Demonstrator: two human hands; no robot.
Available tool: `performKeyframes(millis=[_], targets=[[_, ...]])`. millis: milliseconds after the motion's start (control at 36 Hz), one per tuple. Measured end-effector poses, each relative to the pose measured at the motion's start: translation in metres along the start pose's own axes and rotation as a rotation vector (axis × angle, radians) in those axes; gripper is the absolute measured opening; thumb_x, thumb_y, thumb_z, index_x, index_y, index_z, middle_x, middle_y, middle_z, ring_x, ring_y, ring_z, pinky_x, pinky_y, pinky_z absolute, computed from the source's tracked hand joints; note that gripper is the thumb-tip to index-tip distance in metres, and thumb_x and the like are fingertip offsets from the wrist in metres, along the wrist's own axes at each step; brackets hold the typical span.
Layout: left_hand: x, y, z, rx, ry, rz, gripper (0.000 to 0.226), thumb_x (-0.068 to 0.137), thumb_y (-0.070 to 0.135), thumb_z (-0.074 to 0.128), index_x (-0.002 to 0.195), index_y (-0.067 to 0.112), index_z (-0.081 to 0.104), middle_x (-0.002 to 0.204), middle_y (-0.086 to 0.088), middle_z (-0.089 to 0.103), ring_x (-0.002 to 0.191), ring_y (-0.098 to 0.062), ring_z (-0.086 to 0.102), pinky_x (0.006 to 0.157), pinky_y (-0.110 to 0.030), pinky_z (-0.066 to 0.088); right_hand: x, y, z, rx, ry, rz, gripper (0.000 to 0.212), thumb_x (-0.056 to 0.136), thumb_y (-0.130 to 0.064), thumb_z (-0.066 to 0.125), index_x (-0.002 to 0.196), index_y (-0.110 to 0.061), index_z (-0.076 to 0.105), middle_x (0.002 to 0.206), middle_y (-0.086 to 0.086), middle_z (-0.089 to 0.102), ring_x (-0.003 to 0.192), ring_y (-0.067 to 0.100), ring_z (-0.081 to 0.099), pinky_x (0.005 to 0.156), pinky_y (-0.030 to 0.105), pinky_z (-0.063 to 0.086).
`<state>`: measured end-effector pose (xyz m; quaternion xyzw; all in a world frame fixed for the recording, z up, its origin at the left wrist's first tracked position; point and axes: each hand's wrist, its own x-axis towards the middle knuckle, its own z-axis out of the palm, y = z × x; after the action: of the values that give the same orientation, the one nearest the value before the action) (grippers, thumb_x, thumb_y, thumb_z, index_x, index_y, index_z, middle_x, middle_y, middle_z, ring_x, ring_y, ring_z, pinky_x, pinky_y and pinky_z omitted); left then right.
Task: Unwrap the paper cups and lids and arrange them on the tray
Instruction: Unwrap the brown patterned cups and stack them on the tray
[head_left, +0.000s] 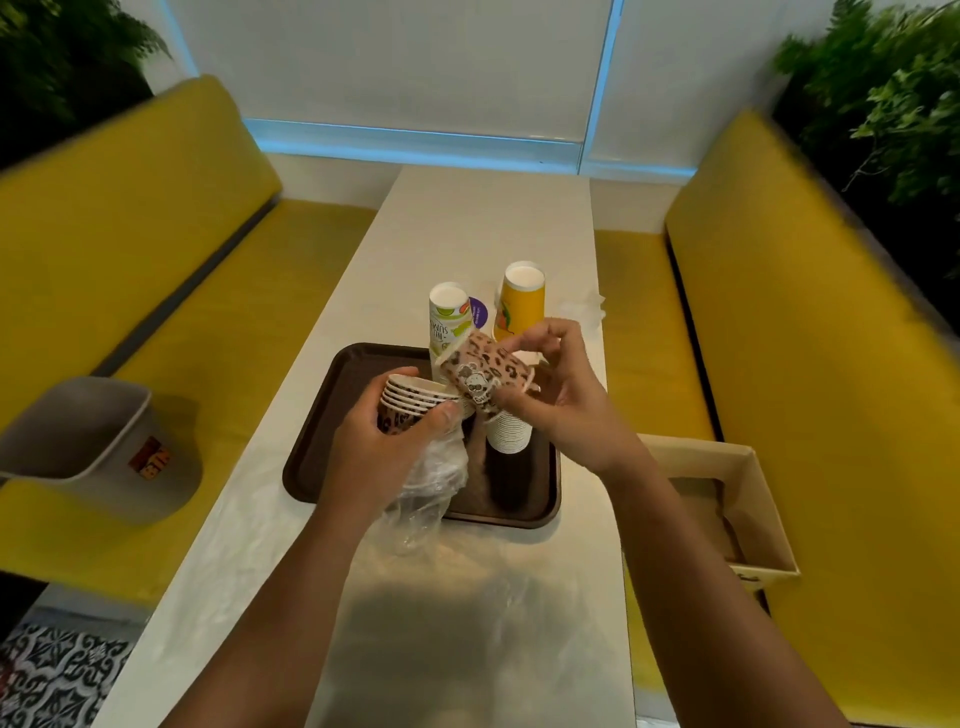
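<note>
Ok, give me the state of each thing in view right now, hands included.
Left hand: grips leopard stack, rims up.
Plastic wrap: partly off that stack, hanging under the left hand.
Right hand: holds loose leopard cup, tilted sideways.
White printed stack: standing upside down.
Yellow stack: standing upside down.
Ribbed white stack: standing on tray.
Bin: open.
Cardboard box: open.

Two hands are in view, the left hand (379, 447) and the right hand (550, 395). The paper cups form five stacks: the upright leopard stack (415, 397), the tilted leopard stack (483, 371), one lime-print stack (448, 322), one yellow stack (519, 304) and one white ribbed stack (511, 435). There is one tray (332, 415), one bin (78, 436) and one cardboard box (758, 499). There are two clear wrappers, the near wrapper (431, 483) and the far wrapper (592, 306), and two benches, the left bench (130, 218) and the right bench (805, 312).
</note>
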<state>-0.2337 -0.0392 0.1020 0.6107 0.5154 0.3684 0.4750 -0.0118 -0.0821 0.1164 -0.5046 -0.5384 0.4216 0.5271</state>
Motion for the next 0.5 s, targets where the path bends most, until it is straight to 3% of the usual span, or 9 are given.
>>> performKeyframes(millis=[83, 139, 194, 250, 333, 389, 500], targets=[[0.001, 0.002, 0.002, -0.017, 0.015, -0.006, 0.057, 0.080, 0.048, 0.084, 0.132, 0.039, 0.061, 0.114, 0.015, 0.070, 0.105, -0.004, 0.067, 0.080, -0.022, 0.057, 0.000, -0.001, -0.003, -0.148, -0.195, 0.012, 0.102, 0.087, -0.001, 0.081, 0.156, -0.041, 0.018, 0.143, 0.005, 0.049, 0.128, 0.019, 0.062, 0.104, 0.044, 0.057], [0.002, 0.003, 0.003, -0.023, 0.007, -0.004, 0.058, 0.080, 0.048, 0.084, 0.132, 0.039, 0.061, 0.115, 0.014, 0.070, 0.105, -0.004, 0.068, 0.079, -0.021, 0.056, 0.003, -0.002, -0.001, -0.194, -0.223, -0.032, 0.107, 0.088, 0.000, 0.080, 0.160, -0.044, 0.015, 0.152, -0.003, 0.045, 0.139, 0.016, 0.054, 0.112, 0.040, 0.052], [0.002, 0.005, 0.003, -0.029, 0.005, -0.009, 0.061, 0.076, 0.053, 0.082, 0.132, 0.040, 0.061, 0.115, 0.015, 0.070, 0.105, -0.004, 0.067, 0.078, -0.020, 0.055, 0.007, -0.001, 0.001, -0.201, -0.100, -0.107, 0.097, 0.088, -0.004, 0.080, 0.158, -0.042, 0.025, 0.154, -0.010, 0.044, 0.142, 0.017, 0.051, 0.112, 0.043, 0.051], [0.003, 0.006, 0.002, -0.032, 0.003, -0.015, 0.065, 0.073, 0.057, 0.081, 0.133, 0.040, 0.061, 0.115, 0.015, 0.069, 0.106, -0.004, 0.067, 0.078, -0.018, 0.055, 0.015, 0.004, -0.001, -0.268, 0.111, -0.199, 0.080, 0.088, -0.011, 0.082, 0.150, -0.037, 0.039, 0.146, -0.004, 0.050, 0.134, 0.018, 0.056, 0.105, 0.048, 0.055], [0.004, 0.005, 0.001, -0.016, -0.003, -0.027, 0.063, 0.077, 0.055, 0.081, 0.135, 0.041, 0.059, 0.115, 0.018, 0.068, 0.105, -0.001, 0.065, 0.074, -0.012, 0.052, 0.030, 0.017, -0.004, -0.462, 0.356, -0.246, 0.062, 0.088, -0.018, 0.084, 0.139, -0.026, 0.050, 0.134, 0.000, 0.049, 0.125, 0.012, 0.054, 0.097, 0.045, 0.057], [0.006, 0.004, 0.001, 0.002, -0.007, -0.033, 0.061, 0.080, 0.052, 0.081, 0.136, 0.041, 0.059, 0.113, 0.020, 0.067, 0.102, 0.002, 0.065, 0.073, -0.012, 0.052, 0.037, 0.028, -0.004, -0.544, 0.391, -0.203, 0.059, 0.087, -0.016, 0.084, 0.136, -0.022, 0.052, 0.135, 0.002, 0.048, 0.124, 0.012, 0.052, 0.099, 0.041, 0.056], [0.007, 0.001, 0.000, 0.013, -0.039, -0.038, 0.068, 0.074, 0.058, 0.081, 0.136, 0.043, 0.058, 0.114, 0.020, 0.067, 0.104, 0.002, 0.066, 0.078, -0.017, 0.054, 0.044, 0.059, 0.000, -0.711, 0.270, -0.015, 0.049, 0.088, -0.015, 0.083, 0.127, -0.022, 0.054, 0.137, 0.003, 0.048, 0.120, 0.025, 0.057, 0.099, 0.043, 0.056]])
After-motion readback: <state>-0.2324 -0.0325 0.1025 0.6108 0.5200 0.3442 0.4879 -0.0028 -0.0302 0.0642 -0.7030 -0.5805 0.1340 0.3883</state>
